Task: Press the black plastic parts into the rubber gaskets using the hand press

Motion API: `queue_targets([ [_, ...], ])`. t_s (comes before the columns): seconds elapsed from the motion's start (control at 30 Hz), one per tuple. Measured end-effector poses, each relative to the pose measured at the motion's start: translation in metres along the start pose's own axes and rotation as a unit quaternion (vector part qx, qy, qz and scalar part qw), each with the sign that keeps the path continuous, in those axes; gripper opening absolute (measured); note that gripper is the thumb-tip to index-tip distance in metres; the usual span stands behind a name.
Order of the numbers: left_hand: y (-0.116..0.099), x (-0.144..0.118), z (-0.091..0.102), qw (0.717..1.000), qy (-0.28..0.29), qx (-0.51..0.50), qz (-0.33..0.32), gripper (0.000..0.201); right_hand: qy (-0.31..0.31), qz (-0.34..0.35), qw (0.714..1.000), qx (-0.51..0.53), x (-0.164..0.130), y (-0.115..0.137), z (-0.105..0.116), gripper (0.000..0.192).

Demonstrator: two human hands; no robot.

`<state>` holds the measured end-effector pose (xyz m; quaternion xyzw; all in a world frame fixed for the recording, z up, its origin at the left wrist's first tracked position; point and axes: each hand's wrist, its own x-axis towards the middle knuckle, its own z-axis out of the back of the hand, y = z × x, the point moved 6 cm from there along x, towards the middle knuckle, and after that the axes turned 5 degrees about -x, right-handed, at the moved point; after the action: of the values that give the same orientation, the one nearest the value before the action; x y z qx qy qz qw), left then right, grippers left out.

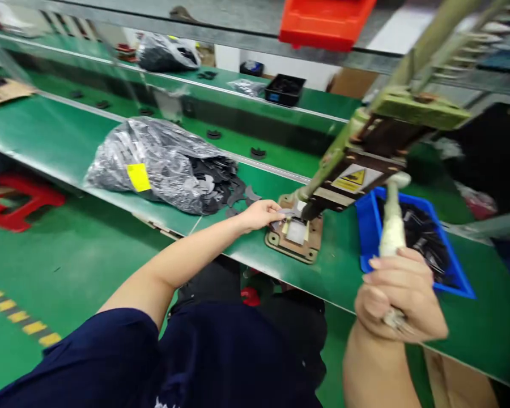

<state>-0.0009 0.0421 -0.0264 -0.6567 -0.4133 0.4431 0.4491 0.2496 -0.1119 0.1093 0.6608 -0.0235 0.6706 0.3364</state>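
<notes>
My left hand (261,214) reaches across the green bench and pinches a small grey flat piece (287,212) at the tan base plate (295,238) of a hand press (365,164). A pale square sits on that plate under the press head. My right hand (397,294) is wrapped around the press's white cloth-wound lever handle (391,224), which stands upright in front of the blue bin.
A clear plastic bag (157,161) of dark flat pieces with a yellow label lies left of the press, pieces spilling out. A blue bin (368,226) holds dark pieces at right. A black tray (284,89) and another bag (168,54) sit farther back. An orange bin (323,22) hangs overhead.
</notes>
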Motion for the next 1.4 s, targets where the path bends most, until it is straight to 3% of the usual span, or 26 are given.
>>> queue_targets([
  [0.1, 0.004, 0.008, -0.021, 0.999, -0.004, 0.026, 0.031, 0.035, 0.007, 0.106, 0.994, -0.041, 0.002, 0.019, 0.012, 0.027],
  [0.3, 0.001, 0.017, -0.029, 0.99, -0.04, 0.134, 0.013, 0.038, 0.018, 0.091, 0.995, -0.041, 0.008, 0.024, 0.003, 0.021],
  [0.6, 0.005, 0.03, -0.033, 0.975, 0.02, 0.22, 0.027, 0.05, -0.003, 0.096, 0.995, -0.038, 0.005, 0.024, 0.004, 0.024],
  [0.8, -0.002, 0.036, -0.039, 0.961, 0.054, 0.27, 0.025, 0.04, 0.002, 0.082, 0.995, -0.06, 0.006, 0.024, 0.004, 0.028],
  [1.07, -0.01, 0.044, -0.048, 0.953, 0.048, 0.269, 0.132, 0.024, -0.02, 0.08, 0.995, -0.062, 0.004, 0.023, 0.003, 0.027],
  [1.3, -0.024, 0.04, -0.053, 0.95, 0.03, 0.311, 0.024, 0.017, -0.017, 0.082, 0.995, -0.056, 0.006, 0.026, 0.002, 0.026],
  [1.4, -0.022, 0.037, -0.052, 0.949, 0.056, 0.305, 0.06, 0.017, -0.014, 0.093, 0.994, -0.054, 0.007, 0.027, 0.002, 0.026],
])
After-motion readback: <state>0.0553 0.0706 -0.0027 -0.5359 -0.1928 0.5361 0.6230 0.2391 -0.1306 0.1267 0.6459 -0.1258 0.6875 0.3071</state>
